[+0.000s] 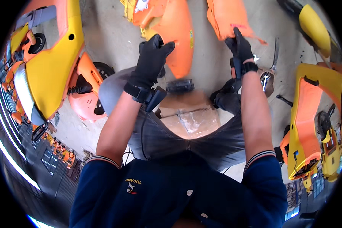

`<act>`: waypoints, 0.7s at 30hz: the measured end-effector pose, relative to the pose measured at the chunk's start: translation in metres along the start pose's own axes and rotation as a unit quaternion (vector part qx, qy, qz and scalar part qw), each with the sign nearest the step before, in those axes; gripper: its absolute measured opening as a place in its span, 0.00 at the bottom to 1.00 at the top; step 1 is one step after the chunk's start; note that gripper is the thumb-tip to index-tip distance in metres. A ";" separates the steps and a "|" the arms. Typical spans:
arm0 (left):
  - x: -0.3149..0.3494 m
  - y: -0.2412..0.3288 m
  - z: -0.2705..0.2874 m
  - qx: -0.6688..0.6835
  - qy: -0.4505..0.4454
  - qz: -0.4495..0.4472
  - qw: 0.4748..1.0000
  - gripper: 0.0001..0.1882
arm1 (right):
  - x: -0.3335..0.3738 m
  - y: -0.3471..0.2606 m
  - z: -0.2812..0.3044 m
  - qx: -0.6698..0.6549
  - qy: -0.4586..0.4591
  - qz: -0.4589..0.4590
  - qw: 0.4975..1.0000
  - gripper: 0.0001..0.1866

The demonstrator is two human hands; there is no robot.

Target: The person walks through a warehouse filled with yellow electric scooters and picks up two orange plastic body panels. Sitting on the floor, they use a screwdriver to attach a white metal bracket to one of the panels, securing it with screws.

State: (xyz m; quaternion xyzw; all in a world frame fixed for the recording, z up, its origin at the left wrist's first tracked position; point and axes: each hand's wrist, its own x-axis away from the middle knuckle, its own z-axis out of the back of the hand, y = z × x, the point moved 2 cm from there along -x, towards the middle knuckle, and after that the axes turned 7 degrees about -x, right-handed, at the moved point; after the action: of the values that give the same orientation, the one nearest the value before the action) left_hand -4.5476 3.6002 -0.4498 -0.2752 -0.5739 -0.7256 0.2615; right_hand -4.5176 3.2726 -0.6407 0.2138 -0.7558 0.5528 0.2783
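My left hand (152,59), in a black glove, is closed at the left edge of an orange plastic panel (180,41) that tapers toward me. Its thumb lies over the panel; the curled fingertips are hidden. To the right, my gloved right hand (240,47) pinches the near end of a second orange panel (228,17), one finger lying along its surface. This panel has a ragged orange strip at its near right corner. Between my legs sits a cardboard box (195,123) with clear wrapping, and a dark, blocky object (179,86) is just beyond it.
A large yellow-and-orange body panel (49,72) stands at the left, near a pink-orange part (83,100). On the right are another yellow-and-orange panel (307,117) and a yellow part (314,30). A metal wrench (265,79) lies beyond my right knee.
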 end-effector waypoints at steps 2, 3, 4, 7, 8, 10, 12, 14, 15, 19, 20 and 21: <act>0.006 0.011 -0.009 -0.010 -0.001 0.009 1.000 0.09 | -0.006 -0.008 -0.027 -0.105 -0.031 -0.155 0.982 0.31; 0.006 0.011 -0.013 -0.029 0.000 -0.006 1.000 0.10 | -0.001 -0.008 -0.035 -0.063 -0.070 -0.206 0.974 0.33; 0.005 0.005 -0.018 -0.075 0.007 -0.070 0.995 0.10 | -0.003 0.000 -0.038 0.059 -0.114 -0.249 0.960 0.33; 0.007 -0.005 -0.030 -0.036 -0.010 -0.066 0.997 0.11 | 0.000 0.003 -0.056 0.158 -0.179 -0.250 0.938 0.36; 0.011 0.000 -0.038 -0.058 -0.003 -0.069 0.996 0.11 | -0.005 0.001 -0.060 0.164 -0.204 -0.235 0.936 0.37; 0.016 0.006 -0.045 -0.108 0.001 -0.095 0.990 0.11 | -0.011 -0.019 -0.075 0.111 -0.251 -0.205 0.939 0.27; 0.021 0.006 -0.049 -0.195 0.009 -0.156 0.968 0.11 | -0.013 -0.033 -0.089 0.042 -0.284 -0.174 0.942 0.17; 0.031 0.002 -0.057 -0.214 0.042 -0.236 0.947 0.12 | -0.013 -0.037 -0.092 0.050 -0.307 -0.148 0.939 0.20; 0.034 -0.001 -0.060 -0.239 0.059 -0.250 0.936 0.12 | -0.015 -0.046 -0.093 0.066 -0.320 -0.142 0.934 0.21; 0.054 -0.012 -0.064 -0.280 0.106 -0.314 0.901 0.14 | 0.006 -0.072 -0.086 0.128 -0.296 -0.194 0.927 0.28; 0.061 -0.016 -0.066 -0.271 0.108 -0.333 0.897 0.14 | 0.016 -0.076 -0.081 0.155 -0.291 -0.183 0.926 0.38; 0.066 -0.018 -0.066 -0.287 0.120 -0.343 0.886 0.13 | 0.025 -0.083 -0.077 0.157 -0.279 -0.174 0.931 0.40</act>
State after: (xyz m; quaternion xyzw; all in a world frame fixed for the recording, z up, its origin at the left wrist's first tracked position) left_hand -4.6135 3.5348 -0.4288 -0.0348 -0.3636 -0.9305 -0.0274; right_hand -4.4701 3.3216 -0.5468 0.5284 -0.6573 0.5258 0.1108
